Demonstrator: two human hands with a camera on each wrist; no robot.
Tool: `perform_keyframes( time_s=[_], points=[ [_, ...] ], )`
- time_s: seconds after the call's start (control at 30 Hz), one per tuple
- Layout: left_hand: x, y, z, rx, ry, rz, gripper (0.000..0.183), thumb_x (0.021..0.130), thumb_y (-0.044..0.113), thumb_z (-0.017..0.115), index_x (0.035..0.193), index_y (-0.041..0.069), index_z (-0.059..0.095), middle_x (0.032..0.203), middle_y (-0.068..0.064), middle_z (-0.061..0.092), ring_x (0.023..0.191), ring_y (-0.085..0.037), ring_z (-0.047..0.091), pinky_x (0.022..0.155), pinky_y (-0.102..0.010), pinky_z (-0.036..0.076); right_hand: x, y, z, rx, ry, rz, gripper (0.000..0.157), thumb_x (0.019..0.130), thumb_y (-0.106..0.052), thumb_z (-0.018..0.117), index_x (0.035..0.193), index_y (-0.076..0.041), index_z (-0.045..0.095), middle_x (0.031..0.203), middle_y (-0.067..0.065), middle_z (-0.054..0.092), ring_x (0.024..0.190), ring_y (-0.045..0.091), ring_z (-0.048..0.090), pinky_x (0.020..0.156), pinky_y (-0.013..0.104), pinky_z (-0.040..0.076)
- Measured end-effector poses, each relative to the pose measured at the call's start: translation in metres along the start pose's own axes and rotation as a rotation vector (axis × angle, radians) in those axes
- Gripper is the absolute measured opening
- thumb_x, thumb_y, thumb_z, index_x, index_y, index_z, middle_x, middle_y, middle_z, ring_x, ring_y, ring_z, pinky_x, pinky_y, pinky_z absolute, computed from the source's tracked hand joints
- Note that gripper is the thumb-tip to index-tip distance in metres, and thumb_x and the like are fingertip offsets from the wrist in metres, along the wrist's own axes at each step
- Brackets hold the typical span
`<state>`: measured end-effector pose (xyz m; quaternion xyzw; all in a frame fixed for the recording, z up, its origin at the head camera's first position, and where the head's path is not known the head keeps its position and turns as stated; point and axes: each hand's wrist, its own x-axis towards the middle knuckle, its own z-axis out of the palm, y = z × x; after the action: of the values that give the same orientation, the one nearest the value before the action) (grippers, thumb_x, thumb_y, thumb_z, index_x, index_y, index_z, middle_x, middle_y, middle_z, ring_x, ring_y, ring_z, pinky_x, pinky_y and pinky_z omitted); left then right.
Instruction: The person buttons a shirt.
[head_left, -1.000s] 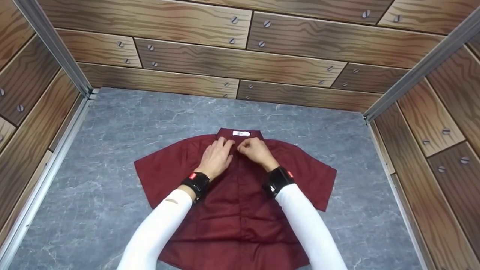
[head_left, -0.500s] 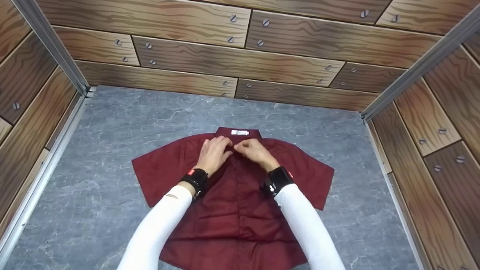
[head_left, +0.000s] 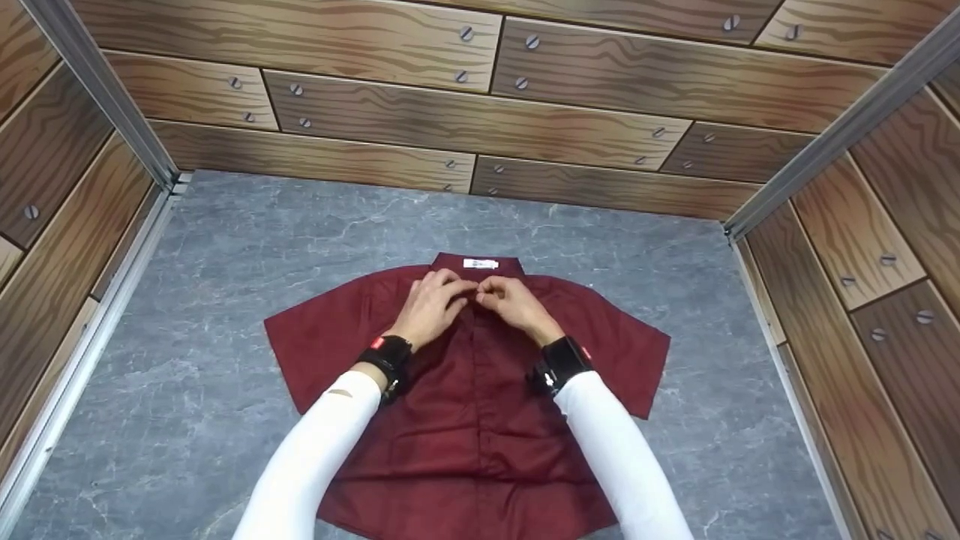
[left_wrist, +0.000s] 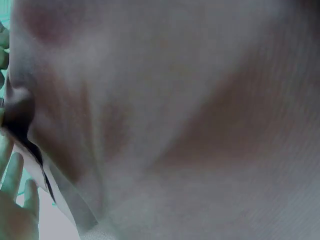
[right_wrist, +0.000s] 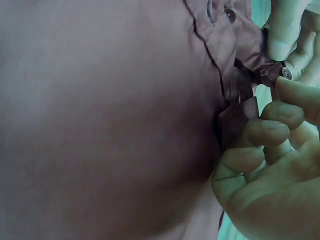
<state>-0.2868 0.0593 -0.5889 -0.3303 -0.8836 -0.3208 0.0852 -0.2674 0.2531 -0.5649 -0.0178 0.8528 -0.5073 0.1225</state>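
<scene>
A dark red short-sleeved shirt (head_left: 435,450) lies front up and spread out on the grey, marble-patterned bench (head_left: 187,375), its collar (head_left: 511,267) on the far side, its hem toward the person and its sleeves out to either side. A white label (head_left: 481,263) shows inside the collar. Both hands meet at the neck opening, just below that label. The right hand (head_left: 519,304) has thumb and forefinger together on the shirt's edge, touching a small button (right_wrist: 285,73), with its other fingers curled in. The left hand (head_left: 428,304) pinches the cloth right beside the button, its remaining fingers bent over the shirt. Another button (right_wrist: 230,15) shows farther along the front edge in the right wrist view; the left wrist view is mostly blurred cloth. Each wrist wears a black band (head_left: 566,361), above it a white sleeve (head_left: 622,450). Wood-patterned walls (head_left: 375,112) surround the bench, with metal rails (head_left: 825,165) at the corners.
</scene>
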Motion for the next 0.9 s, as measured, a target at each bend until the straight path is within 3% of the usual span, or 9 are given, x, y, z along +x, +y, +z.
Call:
perform_keyframes(
  time_s=[0.27, 0.43, 0.53, 0.77, 0.9],
  points=[
    [0.0038, 0.0029, -0.0022, -0.139, -0.016, -0.022, 0.027, 0.094, 0.018, 0.063, 0.119, 0.013, 0.069, 0.13, -0.005, 0.061, 0.125, -0.028, 0.051, 0.094, -0.051, 0.038, 0.0002, 0.003, 0.0, -0.027, 0.022, -0.03, 0.009, 0.094, -0.008, 0.06, 0.1, -0.005, 0.066, 0.089, 0.006, 0.063, 0.074, 0.016, 0.057, 0.067, 0.025, 0.045],
    [0.0059, 0.0034, -0.0029, -0.153, -0.069, -0.085, 0.028, 0.093, 0.021, 0.063, 0.121, 0.016, 0.067, 0.132, -0.001, 0.062, 0.132, -0.029, 0.048, 0.104, -0.052, 0.031, 0.0008, 0.0027, 0.0008, 0.021, 0.017, -0.028, 0.009, 0.094, -0.006, 0.059, 0.1, -0.003, 0.065, 0.082, 0.011, 0.065, 0.073, 0.021, 0.062, 0.069, 0.03, 0.05],
    [0.0067, 0.0037, -0.0022, -0.13, -0.088, -0.123, 0.03, 0.091, 0.023, 0.066, 0.12, 0.018, 0.067, 0.125, 0.002, 0.066, 0.127, -0.023, 0.052, 0.106, -0.049, 0.03, 0.0013, 0.0026, 0.0018, 0.07, 0.011, -0.006, 0.011, 0.095, -0.008, 0.058, 0.102, -0.002, 0.064, 0.085, 0.014, 0.067, 0.077, 0.022, 0.065, 0.071, 0.032, 0.052],
    [0.0081, 0.0043, -0.0003, -0.059, -0.058, -0.137, 0.019, 0.09, 0.024, 0.067, 0.107, 0.016, 0.072, 0.104, 0.003, 0.073, 0.104, -0.019, 0.06, 0.101, -0.045, 0.036, 0.0023, 0.0035, 0.0055, 0.158, 0.012, 0.03, 0.018, 0.096, -0.009, 0.058, 0.105, 0.005, 0.062, 0.095, 0.025, 0.068, 0.086, 0.03, 0.068, 0.075, 0.035, 0.053],
    [0.009, 0.0047, -0.0012, -0.059, -0.068, -0.142, 0.017, 0.091, 0.024, 0.066, 0.104, 0.016, 0.073, 0.101, 0.003, 0.073, 0.101, -0.019, 0.061, 0.099, -0.044, 0.037, 0.0036, 0.0028, 0.0067, 0.16, 0.032, 0.047, 0.016, 0.095, -0.007, 0.058, 0.103, 0.006, 0.063, 0.092, 0.022, 0.069, 0.081, 0.025, 0.068, 0.072, 0.031, 0.054]
  ],
)
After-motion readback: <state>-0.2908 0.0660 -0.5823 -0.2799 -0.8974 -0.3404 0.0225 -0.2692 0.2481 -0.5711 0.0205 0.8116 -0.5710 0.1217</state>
